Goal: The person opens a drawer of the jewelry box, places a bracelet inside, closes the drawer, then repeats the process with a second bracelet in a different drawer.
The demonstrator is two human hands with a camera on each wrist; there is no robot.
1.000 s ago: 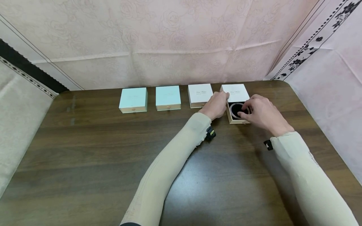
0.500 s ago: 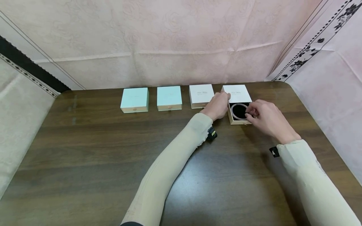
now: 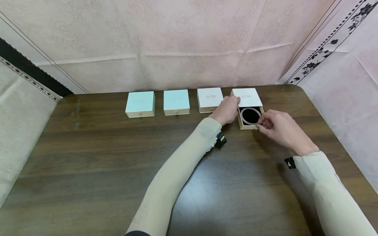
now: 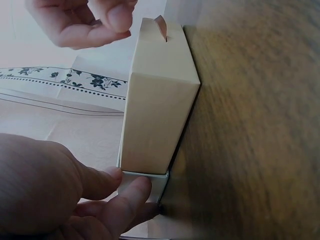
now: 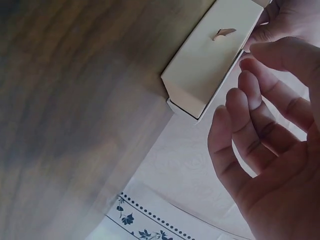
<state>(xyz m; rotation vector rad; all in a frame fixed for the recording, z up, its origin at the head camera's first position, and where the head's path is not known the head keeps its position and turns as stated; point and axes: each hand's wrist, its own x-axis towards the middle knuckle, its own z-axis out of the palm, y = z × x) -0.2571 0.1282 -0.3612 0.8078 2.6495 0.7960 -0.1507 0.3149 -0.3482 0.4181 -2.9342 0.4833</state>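
A white drawer box (image 3: 246, 97) stands at the right end of a row, its cream drawer (image 5: 210, 60) pulled out towards me. Inside, on the black lining, lies a pale ring-shaped bangle (image 3: 241, 115). My left hand (image 3: 226, 109) grips the white sleeve at its left side; the left wrist view has thumb and fingers against it, just behind the drawer. Near the drawer's front right corner is my right hand (image 3: 279, 129), fingers loosely bent, thumb and forefinger close together with nothing seen between them. A small brown pull tab (image 4: 161, 27) sticks out of the drawer front.
Another white box (image 3: 209, 96) stands left of the opened one, partly behind my left hand. Further left are two mint-green boxes (image 3: 140, 103), both with drawers pushed in. All stand along the back of the brown wooden table (image 3: 97, 157), against patterned cloth (image 3: 177, 39).
My right hand has drawn back from over the bangle to the drawer's front right corner, uncovering the bangle in the drawer. The left hand keeps its place on the sleeve.
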